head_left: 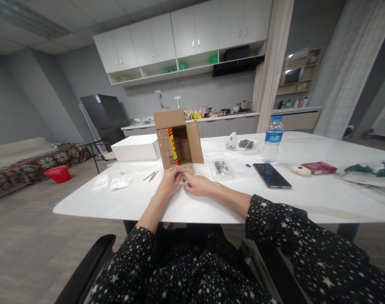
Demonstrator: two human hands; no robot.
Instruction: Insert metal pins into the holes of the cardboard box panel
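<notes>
An open brown cardboard box (178,141) lies on its side on the white table (306,198), its opening facing me, with a red and yellow strip along its left inner edge. My left hand (169,182) and my right hand (197,184) meet at the front of the box's lower flap. Their fingertips pinch a small grey item that is too small to identify. Two thin metal rods (151,176) lie just left of the box.
A white box (136,147) stands left of the cardboard box. White wipes (112,183), a clear bag of small parts (222,169), a water bottle (273,139), a dark phone (271,175), a red pack (319,167) and cloth (368,172) lie around.
</notes>
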